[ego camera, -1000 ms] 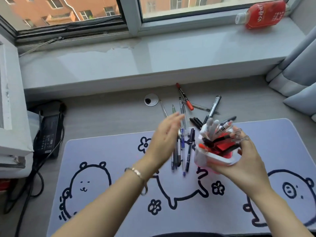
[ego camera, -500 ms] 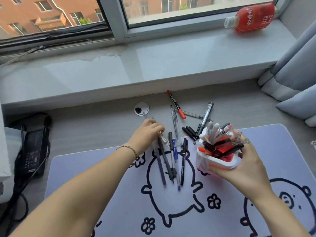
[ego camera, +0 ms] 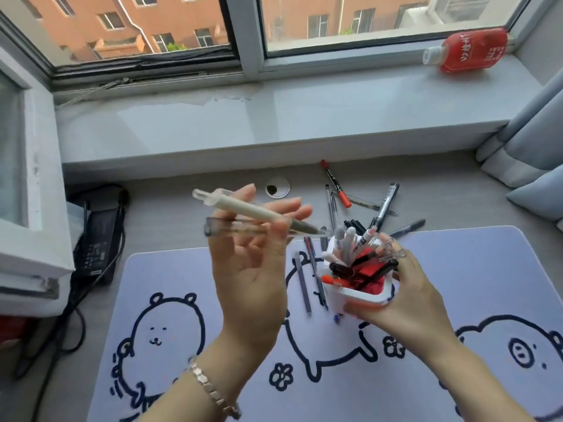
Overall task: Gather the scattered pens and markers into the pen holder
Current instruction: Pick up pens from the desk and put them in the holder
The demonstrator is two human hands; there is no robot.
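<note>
Loose pens around a crowded holder
Past our hands, a red marker [ego camera: 336, 184] and black marker [ego camera: 384, 207] lie on the surface near a red bottle [ego camera: 470, 50] on the sill. Our right hand [ego camera: 405, 287] grips the white pen holder [ego camera: 356, 289], crammed full, above the mat [ego camera: 457, 376]. Our left hand [ego camera: 253, 269] is raised palm-up, fingers [ego camera: 286, 208] pinching two pens [ego camera: 259, 219] level beside it.

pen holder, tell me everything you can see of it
The pen holder is a small white plastic tub with a red inside. It is lifted off the desk mat, tilted toward the left hand, and gripped by the right hand from below and the side. It is crowded with pens, markers and some binder clips sticking up. Its base is hidden by the fingers.
</note>
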